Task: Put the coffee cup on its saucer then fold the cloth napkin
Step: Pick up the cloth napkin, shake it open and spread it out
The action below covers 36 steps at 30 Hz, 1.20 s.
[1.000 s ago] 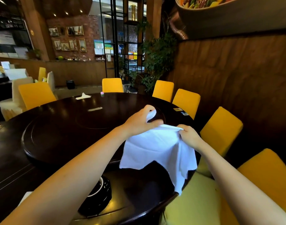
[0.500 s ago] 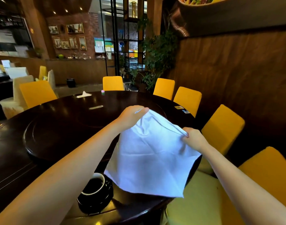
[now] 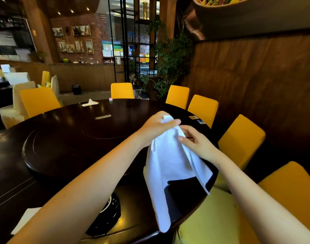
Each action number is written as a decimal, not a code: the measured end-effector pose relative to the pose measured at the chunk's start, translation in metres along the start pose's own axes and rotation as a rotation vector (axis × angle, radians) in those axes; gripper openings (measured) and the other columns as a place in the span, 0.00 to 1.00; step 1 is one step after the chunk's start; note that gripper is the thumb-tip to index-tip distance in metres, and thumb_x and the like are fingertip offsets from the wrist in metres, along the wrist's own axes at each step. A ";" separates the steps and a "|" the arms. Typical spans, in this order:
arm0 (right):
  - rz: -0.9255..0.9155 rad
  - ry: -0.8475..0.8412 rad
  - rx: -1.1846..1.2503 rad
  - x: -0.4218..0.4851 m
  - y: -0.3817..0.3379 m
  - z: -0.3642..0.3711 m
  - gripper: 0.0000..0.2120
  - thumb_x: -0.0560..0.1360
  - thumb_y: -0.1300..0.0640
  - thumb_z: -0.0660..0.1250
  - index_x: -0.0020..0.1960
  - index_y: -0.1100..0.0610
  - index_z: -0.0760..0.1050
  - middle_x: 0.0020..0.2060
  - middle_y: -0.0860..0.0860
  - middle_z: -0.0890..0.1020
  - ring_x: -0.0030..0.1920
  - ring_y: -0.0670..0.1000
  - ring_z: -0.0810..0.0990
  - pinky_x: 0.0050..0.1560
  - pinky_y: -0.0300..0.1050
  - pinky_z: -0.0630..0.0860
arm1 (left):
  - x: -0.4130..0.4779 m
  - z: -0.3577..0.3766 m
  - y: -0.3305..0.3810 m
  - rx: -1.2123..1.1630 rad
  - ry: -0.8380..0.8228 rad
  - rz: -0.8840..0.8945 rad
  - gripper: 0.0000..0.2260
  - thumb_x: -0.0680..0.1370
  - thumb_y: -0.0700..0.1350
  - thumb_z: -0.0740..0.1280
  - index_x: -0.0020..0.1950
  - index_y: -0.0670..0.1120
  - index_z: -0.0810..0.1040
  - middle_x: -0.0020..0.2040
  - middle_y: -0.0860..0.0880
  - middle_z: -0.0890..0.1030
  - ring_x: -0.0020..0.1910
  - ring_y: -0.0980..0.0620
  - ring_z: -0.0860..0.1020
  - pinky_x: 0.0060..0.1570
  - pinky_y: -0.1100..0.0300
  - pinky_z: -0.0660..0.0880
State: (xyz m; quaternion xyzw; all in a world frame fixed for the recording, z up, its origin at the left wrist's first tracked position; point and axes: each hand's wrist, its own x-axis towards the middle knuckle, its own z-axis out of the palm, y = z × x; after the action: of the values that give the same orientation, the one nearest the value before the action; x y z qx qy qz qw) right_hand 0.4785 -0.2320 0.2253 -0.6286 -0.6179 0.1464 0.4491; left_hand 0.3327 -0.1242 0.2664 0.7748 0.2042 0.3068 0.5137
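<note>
**Fig. 1. Second step in hand: napkin gathered in the air for folding**

The left hand (image 3: 157, 128) pinches the top of the white cloth napkin (image 3: 170, 166) between thumb and curled fingers. The cloth hangs from this one point in loose vertical drapes, its lowest corner past the near edge of the dark round table (image 3: 62, 138). The right hand (image 3: 199, 146) is just beside the left, with the fingertips (image 3: 181, 138) against the napkin's right-hand fold. Whether they nip the cloth or only touch it cannot be told from this angle.

The black coffee cup (image 3: 107, 206) is at lower left and largely hidden behind the left forearm. It appears to be seated on its black saucer (image 3: 109, 221), so the first step is judged complete.

The cloth is bunched rather than flat, so no fold has been formed yet. The next move calls for the right hand to find and secure a free corner or edge. The napkin should then be drawn square between both hands, or laid on the table, before two edges are brought together.
</note>
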 end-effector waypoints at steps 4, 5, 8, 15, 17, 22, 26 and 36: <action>-0.116 0.153 -0.095 0.011 -0.016 0.008 0.04 0.76 0.58 0.64 0.44 0.57 0.76 0.37 0.60 0.78 0.35 0.51 0.73 0.35 0.44 0.68 | 0.001 0.013 0.006 0.096 -0.024 0.066 0.10 0.68 0.45 0.75 0.41 0.50 0.73 0.41 0.52 0.74 0.42 0.56 0.73 0.42 0.62 0.69; -0.111 0.180 -0.125 0.012 -0.013 0.007 0.06 0.75 0.60 0.64 0.39 0.55 0.73 0.33 0.56 0.76 0.32 0.48 0.70 0.33 0.41 0.64 | 0.002 0.013 0.006 0.114 -0.022 0.084 0.11 0.66 0.44 0.75 0.41 0.50 0.74 0.41 0.52 0.76 0.43 0.55 0.74 0.43 0.61 0.70; 0.020 0.164 -0.257 0.009 0.010 0.004 0.12 0.70 0.65 0.64 0.34 0.53 0.65 0.30 0.49 0.71 0.30 0.47 0.68 0.30 0.40 0.61 | 0.001 0.010 0.009 0.215 0.001 0.122 0.10 0.68 0.43 0.71 0.48 0.44 0.80 0.47 0.47 0.81 0.49 0.50 0.78 0.49 0.57 0.73; 0.359 0.041 -0.148 -0.018 0.086 -0.001 0.11 0.75 0.58 0.63 0.44 0.68 0.73 0.34 0.56 0.74 0.35 0.52 0.73 0.34 0.41 0.66 | 0.008 -0.012 0.000 0.335 0.249 0.101 0.11 0.79 0.44 0.60 0.44 0.38 0.76 0.38 0.46 0.72 0.38 0.51 0.68 0.38 0.60 0.65; 0.353 0.086 0.089 -0.024 0.093 -0.012 0.10 0.76 0.55 0.65 0.48 0.63 0.78 0.41 0.57 0.81 0.42 0.52 0.79 0.46 0.44 0.72 | 0.008 -0.021 -0.007 0.257 0.264 0.075 0.11 0.80 0.44 0.59 0.43 0.38 0.74 0.38 0.44 0.69 0.37 0.51 0.66 0.36 0.60 0.63; 0.252 0.077 0.670 -0.016 0.072 -0.048 0.30 0.58 0.42 0.78 0.54 0.56 0.80 0.49 0.55 0.84 0.48 0.54 0.83 0.46 0.44 0.80 | 0.007 -0.024 -0.020 0.074 0.301 -0.049 0.06 0.80 0.45 0.59 0.46 0.44 0.73 0.42 0.45 0.71 0.39 0.53 0.68 0.37 0.61 0.65; 0.213 0.218 0.622 0.007 0.053 -0.068 0.23 0.62 0.44 0.74 0.52 0.57 0.79 0.42 0.52 0.86 0.42 0.51 0.83 0.39 0.41 0.79 | 0.003 -0.009 -0.017 -0.027 0.388 -0.081 0.10 0.80 0.45 0.57 0.42 0.47 0.73 0.39 0.51 0.74 0.39 0.54 0.71 0.39 0.61 0.68; 0.166 0.705 0.186 0.043 0.063 -0.097 0.11 0.75 0.60 0.64 0.34 0.61 0.75 0.26 0.47 0.71 0.29 0.47 0.66 0.27 0.39 0.65 | 0.006 0.091 -0.017 -0.404 0.190 -0.227 0.13 0.80 0.48 0.59 0.58 0.42 0.75 0.58 0.41 0.79 0.59 0.45 0.76 0.62 0.48 0.69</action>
State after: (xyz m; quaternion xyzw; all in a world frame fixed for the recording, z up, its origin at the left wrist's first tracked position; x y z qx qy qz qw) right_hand 0.5995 -0.2194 0.2483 -0.6449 -0.3563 0.0121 0.6760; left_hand 0.3992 -0.1744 0.2266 0.5960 0.2720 0.3534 0.6678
